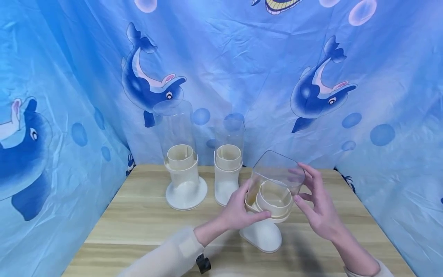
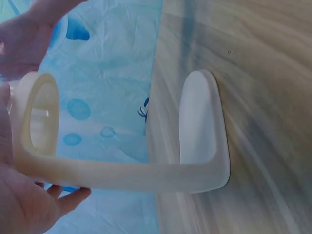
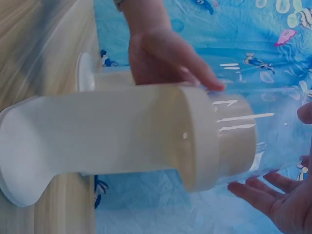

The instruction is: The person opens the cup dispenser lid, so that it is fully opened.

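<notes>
In the head view a clear tube (image 1: 277,163) stands in the ringed collar of a white stand (image 1: 264,236), near the front of the wooden table. My left hand (image 1: 238,213) grips the stand at its collar from the left, thumb across the front. From the right, my right hand (image 1: 320,206) holds the tube's wall with spread, bent fingers and thumb. In the left wrist view the stand (image 2: 122,175) shows a slim upright between its collar and flat foot. The right wrist view has the collar (image 3: 202,141) with the tube (image 3: 278,131) seated around an inner cream ring.
Behind stand two similar white stands with clear tubes: a wide round-footed one (image 1: 187,192) at left and a narrower one (image 1: 225,184) in the middle. A blue dolphin-print cloth (image 1: 238,69) hangs around the table (image 1: 138,227). A small black object (image 1: 203,264) shows by the left sleeve.
</notes>
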`<state>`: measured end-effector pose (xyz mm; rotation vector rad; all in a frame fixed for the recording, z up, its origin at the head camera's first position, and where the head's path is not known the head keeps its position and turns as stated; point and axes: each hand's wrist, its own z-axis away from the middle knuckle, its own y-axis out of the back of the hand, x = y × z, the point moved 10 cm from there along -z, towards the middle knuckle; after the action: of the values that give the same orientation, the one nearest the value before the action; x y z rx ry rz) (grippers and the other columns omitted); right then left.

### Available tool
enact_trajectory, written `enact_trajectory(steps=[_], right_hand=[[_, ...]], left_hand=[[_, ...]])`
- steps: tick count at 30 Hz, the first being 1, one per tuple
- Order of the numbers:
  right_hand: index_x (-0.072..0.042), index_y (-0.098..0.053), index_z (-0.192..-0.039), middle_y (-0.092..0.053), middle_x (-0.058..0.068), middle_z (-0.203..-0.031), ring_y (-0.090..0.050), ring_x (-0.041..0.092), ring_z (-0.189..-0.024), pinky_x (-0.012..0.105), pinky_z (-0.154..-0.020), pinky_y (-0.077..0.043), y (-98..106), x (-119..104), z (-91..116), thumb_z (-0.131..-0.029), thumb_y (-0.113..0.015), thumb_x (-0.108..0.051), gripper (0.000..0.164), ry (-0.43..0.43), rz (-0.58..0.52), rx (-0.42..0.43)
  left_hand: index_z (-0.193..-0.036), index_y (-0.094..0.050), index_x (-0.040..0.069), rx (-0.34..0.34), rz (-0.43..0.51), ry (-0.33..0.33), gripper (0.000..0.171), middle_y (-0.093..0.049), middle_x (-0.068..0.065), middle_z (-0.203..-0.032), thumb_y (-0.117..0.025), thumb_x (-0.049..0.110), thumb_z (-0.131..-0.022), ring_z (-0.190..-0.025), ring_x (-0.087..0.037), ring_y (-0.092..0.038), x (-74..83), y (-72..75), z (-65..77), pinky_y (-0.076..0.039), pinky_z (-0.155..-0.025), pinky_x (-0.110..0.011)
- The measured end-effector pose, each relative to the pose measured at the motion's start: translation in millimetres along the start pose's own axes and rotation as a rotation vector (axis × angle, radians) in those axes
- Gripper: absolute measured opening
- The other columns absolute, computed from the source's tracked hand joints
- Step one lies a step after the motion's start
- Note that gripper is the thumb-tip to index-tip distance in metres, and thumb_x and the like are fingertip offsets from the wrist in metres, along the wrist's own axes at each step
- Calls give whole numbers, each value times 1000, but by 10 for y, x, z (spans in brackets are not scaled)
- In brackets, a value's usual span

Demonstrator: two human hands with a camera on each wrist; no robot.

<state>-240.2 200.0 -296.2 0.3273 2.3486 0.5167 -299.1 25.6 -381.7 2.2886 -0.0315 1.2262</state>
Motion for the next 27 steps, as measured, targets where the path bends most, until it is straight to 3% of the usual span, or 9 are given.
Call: enact_trajectory(steps=[2, 5, 12, 17, 22, 27], right_hand=[[-3, -22, -165, -53, -7, -154, -58, 2, -132, 25, -83, -63, 22, 30, 21, -92, -56, 15, 83, -9, 7, 1], [-4, -18, -166, -53, -8, -155, -58, 2, -131, 22, -87, -61, 69, 59, 33, -94, -54, 15, 83, -32, 2, 7], [-2, -26, -164, -55, 0, -154, -61, 7, -126, 17, -86, -57, 56, -35, 78, -94, -53, 17, 77, -22, -41, 22], [-3, -26, -165, -53, 0, -156, -60, 6, -129, 17, -92, -58, 8, -4, 71, -96, -52, 17, 76, -19, -50, -13], [-1, -24, -165, -54, -8, -154, -58, 3, -131, 17, -97, -57, -6, 102, 69, -97, -50, 17, 76, -51, -76, -18], [0, -30, -164, -56, -9, -154, -58, 3, -133, 15, -99, -55, 35, 104, -43, -99, -47, 12, 68, -56, -125, 1]], left_hand=[[-167, -29, 13, 1, -26, 20, 109, -40, -6, -171, -90, 41, -82, -155, -24, -43, -4, -20, 5, -42, -126, -49], [-166, -31, 15, -15, -40, -13, 108, -51, -4, -162, -91, 40, -79, -148, -22, -51, -8, -25, -53, -49, -120, -44], [-157, -34, 18, -131, 49, -94, 101, -60, -5, -145, -93, 26, -76, -138, -18, -59, -80, -28, -126, -54, -112, -37], [-158, -36, 21, -88, 58, -114, 105, -61, -4, -143, -97, 24, -73, -131, -17, -62, -74, -24, -129, -59, -105, -34], [-163, -30, 27, -29, 48, -61, 115, -58, -2, -147, -98, 31, -71, -132, -18, -59, -91, -44, -68, -58, -107, -34], [-165, -25, 27, -27, 40, -9, 122, -55, -6, -151, -100, 31, -69, -137, -23, -57, -137, -7, -63, -55, -113, -39]])
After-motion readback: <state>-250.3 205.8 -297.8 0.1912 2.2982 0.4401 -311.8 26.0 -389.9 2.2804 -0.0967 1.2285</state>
